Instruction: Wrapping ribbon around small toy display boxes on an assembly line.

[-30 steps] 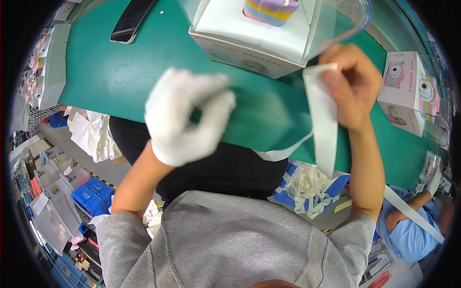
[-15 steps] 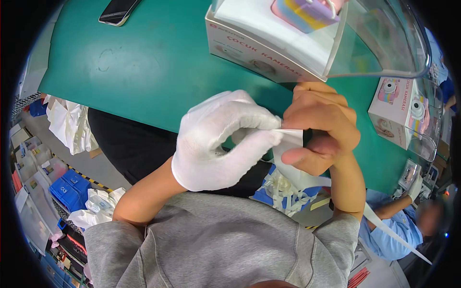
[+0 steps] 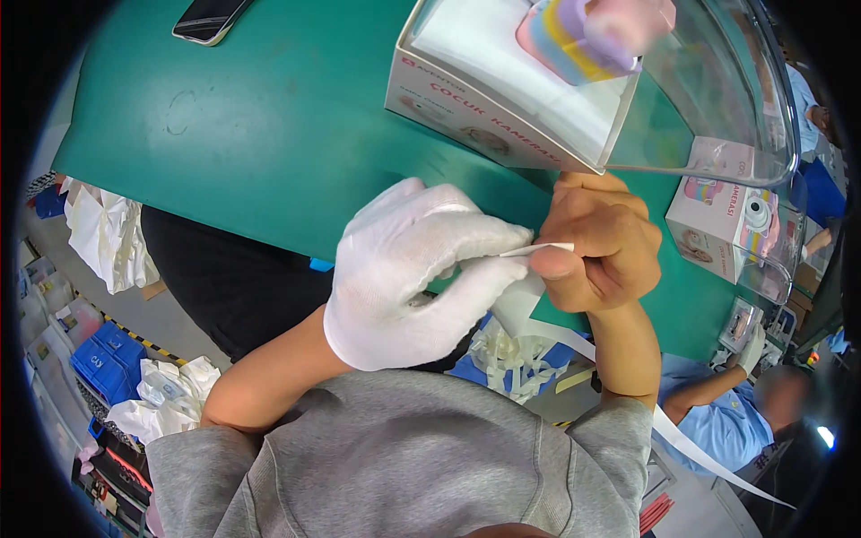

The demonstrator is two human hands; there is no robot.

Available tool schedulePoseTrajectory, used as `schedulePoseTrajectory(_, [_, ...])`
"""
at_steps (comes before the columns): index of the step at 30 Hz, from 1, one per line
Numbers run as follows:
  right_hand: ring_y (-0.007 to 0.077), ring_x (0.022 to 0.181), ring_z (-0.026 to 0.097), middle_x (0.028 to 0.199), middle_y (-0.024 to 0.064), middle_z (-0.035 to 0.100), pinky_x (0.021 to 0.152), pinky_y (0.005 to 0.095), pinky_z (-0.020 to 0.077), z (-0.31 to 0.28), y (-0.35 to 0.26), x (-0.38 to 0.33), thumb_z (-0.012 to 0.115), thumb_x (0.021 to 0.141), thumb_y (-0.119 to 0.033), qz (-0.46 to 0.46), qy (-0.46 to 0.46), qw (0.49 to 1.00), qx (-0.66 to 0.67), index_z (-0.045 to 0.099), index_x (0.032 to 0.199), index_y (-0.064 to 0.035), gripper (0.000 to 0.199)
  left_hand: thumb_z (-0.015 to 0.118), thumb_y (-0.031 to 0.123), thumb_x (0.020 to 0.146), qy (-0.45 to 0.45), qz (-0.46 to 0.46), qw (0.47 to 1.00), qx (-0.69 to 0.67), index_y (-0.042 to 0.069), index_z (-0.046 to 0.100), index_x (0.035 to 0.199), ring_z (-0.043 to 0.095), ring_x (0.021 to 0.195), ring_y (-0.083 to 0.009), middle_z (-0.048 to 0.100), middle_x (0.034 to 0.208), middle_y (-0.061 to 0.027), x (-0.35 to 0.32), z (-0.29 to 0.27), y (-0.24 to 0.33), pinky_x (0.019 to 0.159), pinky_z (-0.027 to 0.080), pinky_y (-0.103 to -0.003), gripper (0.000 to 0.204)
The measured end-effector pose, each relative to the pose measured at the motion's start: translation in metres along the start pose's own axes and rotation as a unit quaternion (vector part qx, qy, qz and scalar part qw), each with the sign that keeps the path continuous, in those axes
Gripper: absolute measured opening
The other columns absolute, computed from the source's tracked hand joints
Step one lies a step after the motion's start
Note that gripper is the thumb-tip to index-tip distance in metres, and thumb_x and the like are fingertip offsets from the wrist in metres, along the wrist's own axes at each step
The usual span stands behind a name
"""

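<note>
My left hand (image 3: 421, 273), in a white glove, is closed, its thumb and forefinger pinching a long white paper-like strip (image 3: 518, 307). Bare and curled, my right hand (image 3: 605, 247) grips the same strip between thumb and bent forefinger, a short way right of the glove. Between the two pinches the strip shows almost edge-on. Its wide part hangs below the fingers, and a tail runs past my right forearm to the lower right. Just beyond my right knuckles stands a white display box (image 3: 484, 117) holding a pastel toy camera (image 3: 574, 40).
A clear plastic cover (image 3: 708, 175) curves out from the box. Another boxed toy camera (image 3: 708, 215) stands at the right. A phone (image 3: 208, 22) lies on the green table (image 3: 242, 134). White scraps (image 3: 511, 359) fill a blue container below my hands. A co-worker (image 3: 717, 412) sits at right.
My right thumb has come up against the strip, which now shows as a thin edge instead of a broader flap. The whole view has shifted slightly.
</note>
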State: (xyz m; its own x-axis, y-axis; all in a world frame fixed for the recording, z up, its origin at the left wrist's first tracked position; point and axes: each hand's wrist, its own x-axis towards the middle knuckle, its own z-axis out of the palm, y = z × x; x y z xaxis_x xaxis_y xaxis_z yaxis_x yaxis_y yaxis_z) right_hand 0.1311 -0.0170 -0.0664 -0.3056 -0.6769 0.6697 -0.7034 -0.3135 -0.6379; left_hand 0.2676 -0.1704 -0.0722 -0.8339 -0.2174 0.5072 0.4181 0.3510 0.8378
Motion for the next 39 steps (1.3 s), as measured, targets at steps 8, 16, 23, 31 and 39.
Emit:
schedulePoseTrajectory(8, [0.0181,0.048,0.049,0.062,0.0082,0.061,0.049,0.0338,0.0359,0.003,-0.001,0.008,0.074,0.091,-0.008,0.000,0.005,1.000,-0.005,0.060,0.088,0.0004,0.016,0.066,-0.014,0.084,0.001,-0.075,0.996,-0.045,-0.005,0.066,0.098,0.055,0.068,-0.0159,0.064,0.082,-0.0114,-0.001,-0.002,0.007,0.062,0.044,-0.029,0.017])
schedulePoseTrajectory(16, [0.0151,0.047,0.045,0.060,0.0046,0.059,0.045,0.0301,0.0299,-0.005,-0.003,0.002,0.079,0.089,-0.010,-0.012,-0.004,1.000,-0.024,0.060,0.084,-0.0013,0.021,0.080,-0.007,0.080,0.075,-0.084,0.991,-0.072,-0.001,0.072,0.095,0.061,0.061,-0.0127,0.068,0.080,-0.0102,-0.002,0.014,0.004,0.056,0.046,-0.025,0.018])
schedulePoseTrajectory(23, [0.0156,0.049,0.044,0.063,0.0050,0.060,0.047,0.0300,0.0306,-0.011,0.000,0.003,0.077,0.090,-0.010,-0.041,-0.009,0.999,-0.021,0.061,0.086,-0.0007,0.019,0.077,-0.007,0.083,0.074,-0.082,0.991,-0.081,-0.003,0.071,0.094,0.060,0.063,-0.0115,0.069,0.083,-0.0105,0.003,0.018,0.007,0.056,0.046,-0.025,0.014])
schedulePoseTrajectory(31, [0.0167,0.051,0.044,0.066,0.0087,0.062,0.049,0.0316,0.0333,-0.007,-0.013,0.007,0.072,0.092,-0.005,-0.021,0.016,1.000,0.008,0.058,0.088,0.0008,0.016,0.076,-0.007,0.084,0.073,-0.103,0.985,-0.115,-0.003,0.070,0.094,0.060,0.066,-0.0110,0.069,0.084,-0.0099,0.004,0.017,0.020,0.059,0.047,-0.024,0.013])
schedulePoseTrajectory(39, [0.0185,0.058,0.049,0.072,0.0115,0.064,0.053,0.0346,0.0372,-0.002,-0.041,0.024,0.071,0.094,-0.007,-0.032,0.018,0.999,-0.022,0.059,0.091,0.0024,0.015,0.078,-0.005,0.083,0.122,-0.093,0.974,-0.169,-0.003,0.072,0.095,0.061,0.067,-0.0111,0.068,0.084,-0.0091,0.005,0.012,0.035,0.060,0.047,-0.024,0.014])
